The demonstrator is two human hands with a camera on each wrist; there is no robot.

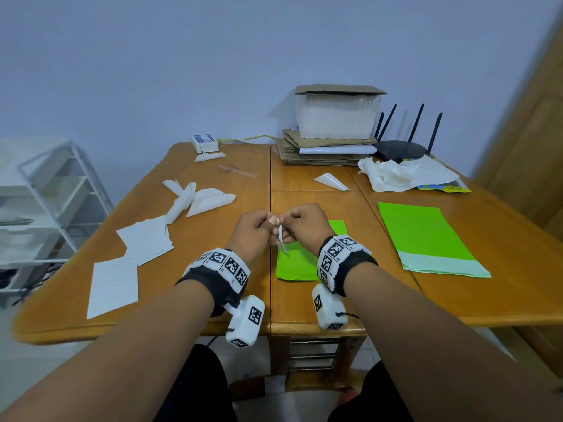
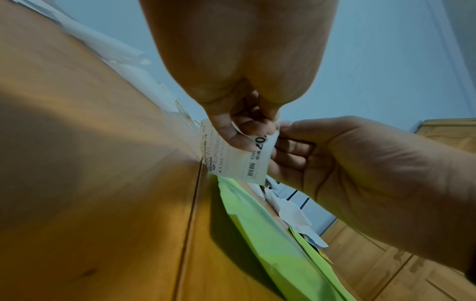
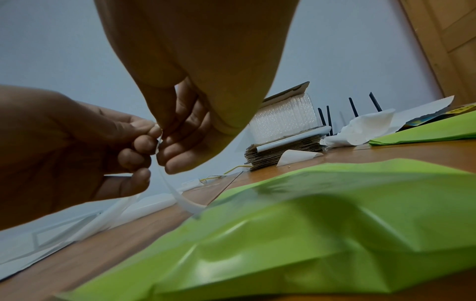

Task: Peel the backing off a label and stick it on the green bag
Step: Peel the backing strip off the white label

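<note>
A white printed label hangs on edge between both hands above the table. My left hand pinches its top corner from the left, fingers curled. My right hand pinches the same top edge from the right. A small green bag lies flat on the wooden table just under the label and my right wrist. Whether the backing has parted from the label cannot be told.
A stack of larger green bags lies to the right. White label sheets and peeled backing strips litter the left side. At the back stand cardboard with a bubble-wrap roll, a black router and crumpled white paper.
</note>
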